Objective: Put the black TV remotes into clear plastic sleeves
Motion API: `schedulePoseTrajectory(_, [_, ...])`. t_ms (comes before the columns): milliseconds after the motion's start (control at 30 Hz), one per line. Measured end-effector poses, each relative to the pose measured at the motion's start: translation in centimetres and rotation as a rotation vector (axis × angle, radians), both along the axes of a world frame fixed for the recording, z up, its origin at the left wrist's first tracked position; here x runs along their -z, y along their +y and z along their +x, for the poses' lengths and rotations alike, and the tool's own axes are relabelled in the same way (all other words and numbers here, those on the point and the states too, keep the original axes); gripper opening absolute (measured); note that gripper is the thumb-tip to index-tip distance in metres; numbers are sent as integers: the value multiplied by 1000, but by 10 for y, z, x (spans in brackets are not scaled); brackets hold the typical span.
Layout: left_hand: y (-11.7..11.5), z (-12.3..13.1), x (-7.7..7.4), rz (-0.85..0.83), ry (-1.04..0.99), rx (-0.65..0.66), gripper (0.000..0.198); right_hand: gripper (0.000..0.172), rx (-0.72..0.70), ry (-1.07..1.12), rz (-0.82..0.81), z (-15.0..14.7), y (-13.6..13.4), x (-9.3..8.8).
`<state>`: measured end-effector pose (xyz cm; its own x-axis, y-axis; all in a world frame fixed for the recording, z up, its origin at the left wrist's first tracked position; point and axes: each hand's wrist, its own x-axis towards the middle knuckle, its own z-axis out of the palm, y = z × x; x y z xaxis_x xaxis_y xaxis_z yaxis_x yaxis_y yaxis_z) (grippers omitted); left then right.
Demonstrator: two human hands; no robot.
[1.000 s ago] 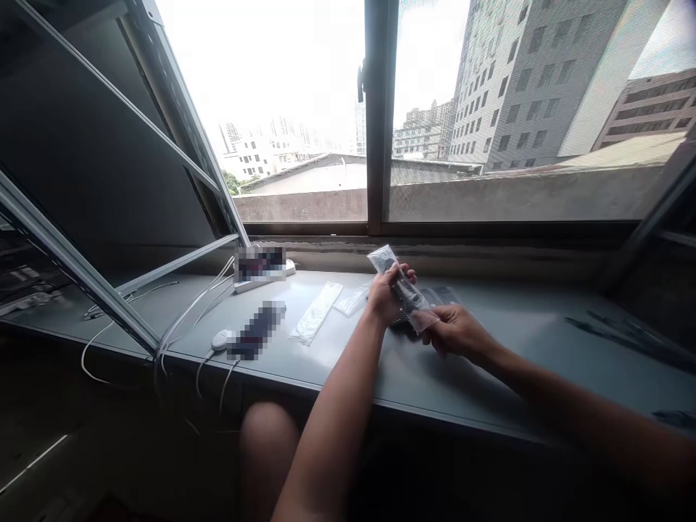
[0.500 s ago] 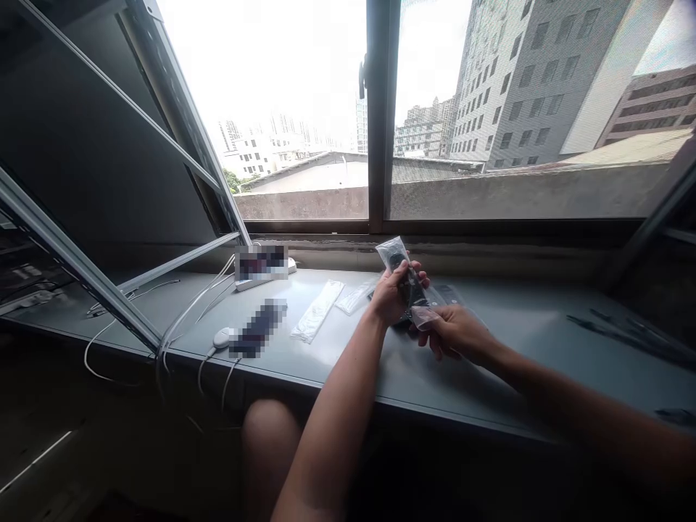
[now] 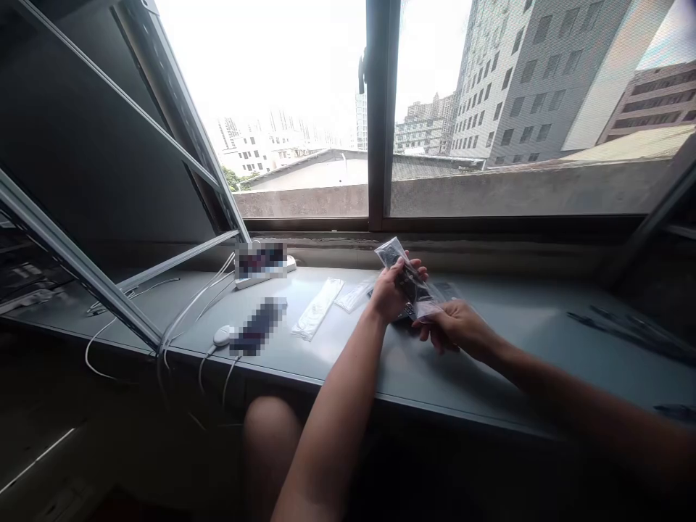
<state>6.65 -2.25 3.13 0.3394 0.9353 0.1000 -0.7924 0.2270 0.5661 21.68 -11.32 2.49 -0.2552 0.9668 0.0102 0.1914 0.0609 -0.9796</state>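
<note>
A clear plastic bag (image 3: 389, 251) with a dark, flat, elongated item inside is held above the table, tilted. My left hand (image 3: 390, 291) is wrapped round its middle, thumb on top and fingers behind. At the bag's near end, my right hand (image 3: 457, 326) pinches the loose clear plastic between thumb and fingers. I cannot make out what the dark item is. Beneath the hands, partly hidden, lies a dark object (image 3: 403, 320) on the table. Left of them rest a clear packet (image 3: 353, 296) and a longer packet with something white inside (image 3: 318, 308).
The grey table (image 3: 522, 377) runs along under the window. A white power strip (image 3: 265, 274), a round white charger (image 3: 222, 336) and cables lie to the left, beside a metal frame (image 3: 81, 272). Dark thin items (image 3: 625, 333) lie at the right.
My right hand has risen slightly with the near end of the bag. The plastic there now looks more stretched and bunched. My left hand keeps its hold.
</note>
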Motion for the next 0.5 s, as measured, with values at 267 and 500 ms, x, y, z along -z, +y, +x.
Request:
schedulePoseTrajectory(267, [1,0,-1,5,-21,-31,23,61,-17,70,-39,3,7,4])
schedulePoseTrajectory(500, [4,1,5,42,-29,-21,26,58,-40,120,-54,6,8,4])
